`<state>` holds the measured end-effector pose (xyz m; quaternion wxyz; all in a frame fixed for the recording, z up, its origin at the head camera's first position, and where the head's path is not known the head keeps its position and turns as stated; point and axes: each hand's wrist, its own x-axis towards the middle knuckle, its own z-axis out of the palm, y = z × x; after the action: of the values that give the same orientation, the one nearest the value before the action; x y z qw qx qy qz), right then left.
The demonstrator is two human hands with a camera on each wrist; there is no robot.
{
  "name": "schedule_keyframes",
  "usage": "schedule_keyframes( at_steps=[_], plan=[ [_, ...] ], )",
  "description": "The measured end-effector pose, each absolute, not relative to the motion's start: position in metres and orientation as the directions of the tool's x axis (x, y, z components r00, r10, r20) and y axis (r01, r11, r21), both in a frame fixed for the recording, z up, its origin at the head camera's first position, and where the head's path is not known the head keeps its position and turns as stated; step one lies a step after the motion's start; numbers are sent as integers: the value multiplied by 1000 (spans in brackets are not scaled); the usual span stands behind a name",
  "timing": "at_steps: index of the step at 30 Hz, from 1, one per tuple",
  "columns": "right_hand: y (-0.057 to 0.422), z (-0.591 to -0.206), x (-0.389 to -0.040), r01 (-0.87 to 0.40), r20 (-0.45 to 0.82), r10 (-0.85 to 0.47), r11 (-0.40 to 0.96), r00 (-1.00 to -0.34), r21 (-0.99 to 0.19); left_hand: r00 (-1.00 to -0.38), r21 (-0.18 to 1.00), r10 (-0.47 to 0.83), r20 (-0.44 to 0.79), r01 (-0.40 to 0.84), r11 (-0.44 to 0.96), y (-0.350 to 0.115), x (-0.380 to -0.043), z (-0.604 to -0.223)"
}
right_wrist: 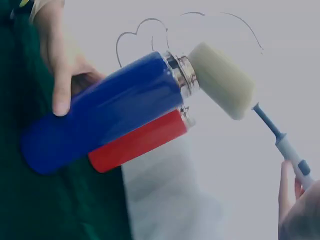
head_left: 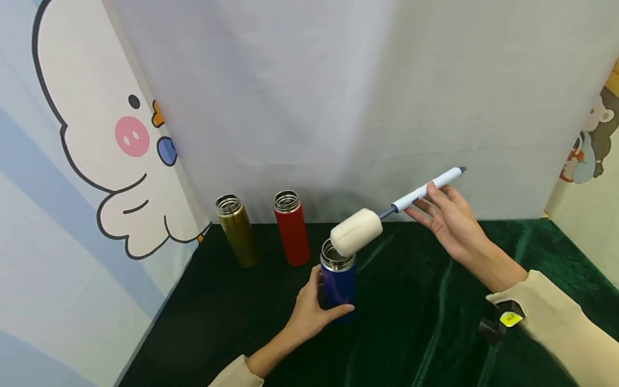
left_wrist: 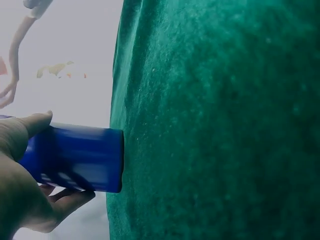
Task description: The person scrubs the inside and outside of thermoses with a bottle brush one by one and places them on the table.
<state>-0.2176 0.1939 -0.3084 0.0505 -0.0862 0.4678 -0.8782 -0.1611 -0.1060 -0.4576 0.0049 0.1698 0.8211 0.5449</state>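
Cloth (head_left: pixel 411 317), dark green and wrinkled, lies beneath the whole arrangement. Nearest to us, the left hand (head_left: pixel 307 309) reaches in from the near left and has hold of the blue bottle (head_left: pixel 340 287), thumb on one side and fingers curled round the other, spread no wider than the bottle itself, below its steel neck (head_left: pixel 337 264). We see the bottle roughly upright and uncapped, though we cannot tell whether its base bears fully on the cloth. At its mouth hangs the sponge head (head_left: pixel 357 232) of a brush (head_left: pixel 388 212), and here, we judge, is the relation that counts: the brush's long axis slants from the sponge at the near left to the handle (head_left: pixel 425 191) at the far right, crosswise to the bottle's own axis, so sponge and mouth are close but out of line. Whether sponge and rim touch, we cannot tell. Farther right, the right hand (head_left: pixel 452 223) pinches the handle between thumb and fingers; from its grip the sponge lies to the left and nearer us, and the left hand is the closer one to the mouth. Far left stand a red bottle (head_left: pixel 292 234) and, left of it, a gold bottle (head_left: pixel 239 236), both uncapped and touched by neither hand.
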Motion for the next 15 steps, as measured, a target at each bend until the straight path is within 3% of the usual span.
schedule_keyframes(
  at_steps=[4,8,11,15],
  plan=[
    [172,-288,-216,-235,284,-49,-436,-958,-869,-939,884,293,183,287,369,-108,-163,-458],
    [147,-268,-211,-497,517,28,-324,-855,-805,-938,874,291,191,297,384,-108,-165,-460],
    [130,-255,-204,-641,653,-14,-178,-757,-747,-938,874,291,189,296,385,-108,-164,-461],
    [111,-245,-195,-763,749,-166,42,-642,-645,-938,879,294,183,290,379,-108,-163,-462]
  ],
)
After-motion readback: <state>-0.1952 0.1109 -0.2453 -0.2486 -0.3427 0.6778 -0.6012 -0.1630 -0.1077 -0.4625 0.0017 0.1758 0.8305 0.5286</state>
